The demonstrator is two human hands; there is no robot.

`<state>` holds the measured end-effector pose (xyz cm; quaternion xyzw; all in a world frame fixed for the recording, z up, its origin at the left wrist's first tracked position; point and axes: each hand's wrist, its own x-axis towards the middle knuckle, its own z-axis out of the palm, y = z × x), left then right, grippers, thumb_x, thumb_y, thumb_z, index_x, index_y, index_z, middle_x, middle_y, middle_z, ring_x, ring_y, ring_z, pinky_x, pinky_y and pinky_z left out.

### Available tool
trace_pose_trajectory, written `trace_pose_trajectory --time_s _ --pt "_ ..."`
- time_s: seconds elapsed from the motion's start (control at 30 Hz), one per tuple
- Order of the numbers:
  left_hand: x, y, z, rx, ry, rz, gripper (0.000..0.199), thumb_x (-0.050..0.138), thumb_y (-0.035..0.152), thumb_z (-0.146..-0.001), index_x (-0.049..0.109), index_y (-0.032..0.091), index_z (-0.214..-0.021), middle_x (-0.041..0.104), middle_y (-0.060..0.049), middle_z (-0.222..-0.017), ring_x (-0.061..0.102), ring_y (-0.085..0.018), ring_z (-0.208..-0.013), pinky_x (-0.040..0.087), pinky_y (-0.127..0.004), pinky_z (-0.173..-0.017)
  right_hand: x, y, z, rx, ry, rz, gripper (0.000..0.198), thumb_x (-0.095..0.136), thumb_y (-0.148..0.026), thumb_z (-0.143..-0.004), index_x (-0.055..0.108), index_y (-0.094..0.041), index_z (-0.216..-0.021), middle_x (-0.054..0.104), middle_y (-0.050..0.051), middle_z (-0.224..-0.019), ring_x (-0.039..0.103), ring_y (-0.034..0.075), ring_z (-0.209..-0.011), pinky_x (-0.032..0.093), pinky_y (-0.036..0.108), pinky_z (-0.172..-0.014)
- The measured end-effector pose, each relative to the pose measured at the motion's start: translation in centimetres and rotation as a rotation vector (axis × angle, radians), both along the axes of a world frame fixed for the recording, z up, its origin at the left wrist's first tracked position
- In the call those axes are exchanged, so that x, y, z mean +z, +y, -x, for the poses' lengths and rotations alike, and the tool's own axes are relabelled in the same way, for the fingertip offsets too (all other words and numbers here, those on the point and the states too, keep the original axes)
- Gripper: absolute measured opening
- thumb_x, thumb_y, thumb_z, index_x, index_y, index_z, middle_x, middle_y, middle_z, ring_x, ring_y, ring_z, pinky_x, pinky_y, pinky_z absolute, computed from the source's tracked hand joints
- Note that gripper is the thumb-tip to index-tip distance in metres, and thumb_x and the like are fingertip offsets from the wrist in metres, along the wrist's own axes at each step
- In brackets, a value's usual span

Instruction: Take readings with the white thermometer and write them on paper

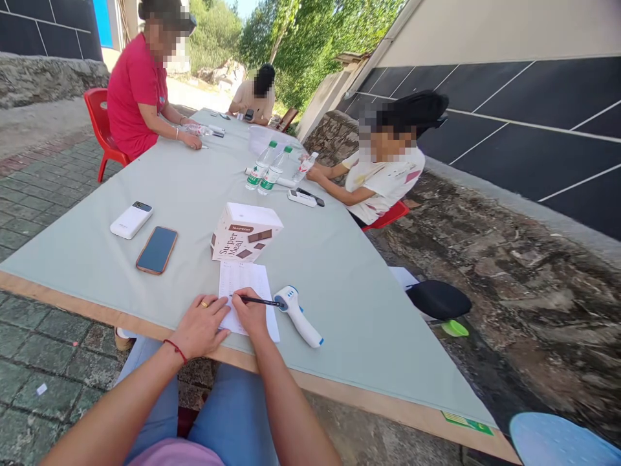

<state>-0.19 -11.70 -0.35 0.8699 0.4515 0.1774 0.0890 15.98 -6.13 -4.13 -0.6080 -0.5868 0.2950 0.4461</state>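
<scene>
My right hand (250,313) is closed around a black pencil or pen (262,300), its tip near the sheet of paper (256,277). Printed lines show on the sheet, too small to read. Flat across the paper's left edge and the table lies my left hand (202,325), fingers stretched out, with a ring and a red string bracelet. Just right of the sheet rests a white and blue infrared thermometer (301,318). Behind the paper stands a white "Super Meal" box (248,232), touching or nearly touching its top edge.
A phone (157,250) and a white power bank (132,219) lie on the table (194,194) to the left. Two water bottles (263,169) stand beyond the box. White and black devices (305,198) lie farther right. Three people sit around the far part.
</scene>
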Motion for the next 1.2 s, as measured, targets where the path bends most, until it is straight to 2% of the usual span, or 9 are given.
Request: trace_pose_trajectory --time_s 0.43,0.67,1.2 --pt "0.22 0.02 0.03 -0.002 0.017 -0.006 0.043 0.058 0.036 -0.087 0.054 0.019 -0.126 0.053 -0.009 -0.139 0.048 -0.028 -0.121 0.033 -0.044 -0.105 0.40 -0.11 0.11 0.002 0.010 0.002 0.017 0.049 -0.038 -0.068 0.057 -0.023 -0.065 0.062 0.000 -0.063 0.055 0.021 -0.066 0.044 0.033 -0.066" --pt "0.09 -0.02 0.03 0.001 0.035 -0.004 0.041 0.057 0.037 -0.088 0.055 0.020 -0.125 0.053 -0.008 -0.141 0.047 -0.028 -0.122 0.032 -0.043 -0.105 0.45 -0.09 0.14 -0.083 0.046 0.004 0.018 0.049 -0.039 -0.066 0.058 -0.023 -0.064 0.064 0.002 -0.064 0.057 0.021 -0.067 0.045 0.034 -0.068" --pt "0.50 -0.08 0.03 0.005 0.082 -0.015 0.042 0.056 0.039 -0.089 0.054 0.019 -0.126 0.053 -0.007 -0.140 0.047 -0.027 -0.121 0.033 -0.042 -0.105 -0.01 -0.05 0.05 -0.046 0.011 0.002 0.016 0.050 -0.038 -0.068 0.057 -0.024 -0.064 0.062 -0.001 -0.062 0.055 0.020 -0.065 0.043 0.034 -0.068"
